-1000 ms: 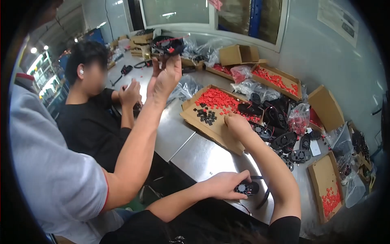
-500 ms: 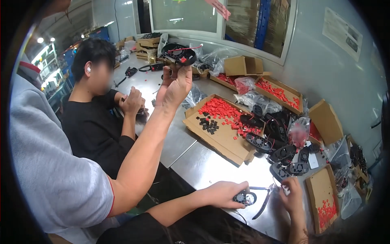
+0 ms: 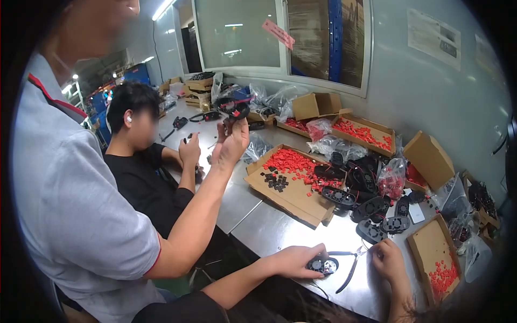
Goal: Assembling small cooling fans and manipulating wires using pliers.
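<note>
My left hand (image 3: 291, 260) is closed around a small black oval plastic housing (image 3: 322, 266) with round openings and a pale, shiny part at one end. It rests low over the metal table. Just right of it lies a pair of pliers (image 3: 349, 275) with dark handles, jaws pointing away. My right hand (image 3: 389, 259) is beside the pliers' jaws, fingers curled and thumb against fingertips; what they pinch, if anything, is hidden. Beyond that hand, several black oval housings (image 3: 371, 230) are heaped, touching a cardboard tray (image 3: 293, 207) of red and black small pieces.
At left a standing person in grey (image 3: 81, 188) reaches across, a hand (image 3: 231, 144) lifting a black housing (image 3: 232, 107). Past them sits a person in black (image 3: 140, 172) handling a part. Another tray (image 3: 423, 242) of red pieces is at right. Plastic bags and boxes (image 3: 320, 106) line the wall.
The view has tilted up slightly. My right fingers have curled in, and the white thing seen near them no longer shows. My left hand keeps its hold. The standing person's raised housing has turned.
</note>
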The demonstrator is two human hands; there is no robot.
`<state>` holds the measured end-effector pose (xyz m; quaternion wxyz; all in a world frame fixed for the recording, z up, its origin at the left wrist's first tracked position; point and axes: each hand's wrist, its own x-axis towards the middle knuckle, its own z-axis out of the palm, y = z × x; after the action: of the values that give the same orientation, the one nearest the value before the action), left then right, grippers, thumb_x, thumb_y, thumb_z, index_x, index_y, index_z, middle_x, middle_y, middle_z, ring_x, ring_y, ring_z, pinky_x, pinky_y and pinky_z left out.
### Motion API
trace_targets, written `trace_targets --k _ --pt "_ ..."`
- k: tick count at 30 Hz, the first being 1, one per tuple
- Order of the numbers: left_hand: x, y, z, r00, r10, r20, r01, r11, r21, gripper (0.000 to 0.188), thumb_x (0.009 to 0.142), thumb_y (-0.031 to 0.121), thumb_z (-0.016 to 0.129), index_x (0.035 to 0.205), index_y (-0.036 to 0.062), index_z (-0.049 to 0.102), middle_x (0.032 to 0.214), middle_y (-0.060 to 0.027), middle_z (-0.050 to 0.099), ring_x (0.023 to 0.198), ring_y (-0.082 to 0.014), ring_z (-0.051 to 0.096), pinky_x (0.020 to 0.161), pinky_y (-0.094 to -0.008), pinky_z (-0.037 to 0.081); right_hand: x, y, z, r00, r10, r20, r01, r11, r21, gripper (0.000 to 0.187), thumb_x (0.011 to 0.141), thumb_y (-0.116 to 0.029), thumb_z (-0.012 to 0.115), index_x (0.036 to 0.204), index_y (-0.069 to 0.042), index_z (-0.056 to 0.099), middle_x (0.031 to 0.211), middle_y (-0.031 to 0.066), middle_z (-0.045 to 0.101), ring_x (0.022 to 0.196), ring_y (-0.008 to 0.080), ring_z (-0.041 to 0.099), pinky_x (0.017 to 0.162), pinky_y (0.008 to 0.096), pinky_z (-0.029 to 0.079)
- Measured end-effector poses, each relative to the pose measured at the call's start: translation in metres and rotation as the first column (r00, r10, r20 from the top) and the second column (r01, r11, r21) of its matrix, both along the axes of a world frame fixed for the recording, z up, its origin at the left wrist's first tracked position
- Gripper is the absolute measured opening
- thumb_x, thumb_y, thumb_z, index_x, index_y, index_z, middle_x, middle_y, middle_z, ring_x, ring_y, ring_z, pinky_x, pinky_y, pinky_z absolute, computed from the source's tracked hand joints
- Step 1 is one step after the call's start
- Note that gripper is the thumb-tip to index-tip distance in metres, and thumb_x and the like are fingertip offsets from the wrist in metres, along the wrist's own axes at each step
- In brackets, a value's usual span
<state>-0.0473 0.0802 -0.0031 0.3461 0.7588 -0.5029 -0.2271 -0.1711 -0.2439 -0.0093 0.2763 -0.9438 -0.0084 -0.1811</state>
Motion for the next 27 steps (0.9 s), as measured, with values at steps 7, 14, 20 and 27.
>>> trace_targets --k 7,14,20,27 --pt "-0.002 -0.003 0.009 0.996 -0.033 -0.08 0.039 0.997 0.073 0.061 0.095 0.046 0.074 0.134 0.0074 0.048 0.109 -0.0228 0.071 0.1 -0.0387 0.071 0.084 -0.0447 0.054 -0.007 -0.008 -0.005 0.992 -0.065 -0.109 0.06 0.997 -0.054 0.009 0.08 -0.01 0.07 0.087 -0.006 0.074 0.093 0.0164 0.066 0.093 0.0387 0.066 0.081 0.0463 0.053" --pt "0.0 0.001 0.003 0.998 -0.024 -0.056 0.025 1.0 0.018 0.06 0.096 0.043 0.075 0.136 0.0092 0.045 0.113 -0.0228 0.071 0.101 -0.0387 0.071 0.086 -0.0448 0.053 0.004 -0.01 -0.021 0.998 -0.012 0.068 0.015 0.999 -0.042 0.014 0.079 -0.005 0.075 0.091 -0.003 0.069 0.087 0.0142 0.065 0.079 0.0343 0.066 0.07 0.0422 0.054" --pt "0.005 0.001 0.003 0.995 -0.032 -0.09 0.035 0.999 0.033 0.06 0.096 0.044 0.074 0.136 0.0096 0.045 0.113 -0.0233 0.07 0.1 -0.0377 0.07 0.084 -0.044 0.053 0.006 -0.006 -0.016 0.999 -0.027 0.04 0.028 0.999 -0.04 0.012 0.079 -0.003 0.075 0.088 -0.003 0.067 0.087 0.015 0.065 0.079 0.0347 0.066 0.069 0.0426 0.054" --pt "-0.009 -0.004 0.002 0.997 -0.034 -0.067 0.035 0.999 0.022 0.061 0.096 0.047 0.073 0.136 0.01 0.045 0.113 -0.0235 0.07 0.103 -0.0388 0.069 0.086 -0.0445 0.052 -0.003 -0.004 -0.017 0.998 -0.069 0.012 0.068 0.997 0.038 0.012 0.079 -0.001 0.074 0.088 -0.003 0.066 0.087 0.0152 0.064 0.082 0.0353 0.066 0.072 0.0434 0.054"
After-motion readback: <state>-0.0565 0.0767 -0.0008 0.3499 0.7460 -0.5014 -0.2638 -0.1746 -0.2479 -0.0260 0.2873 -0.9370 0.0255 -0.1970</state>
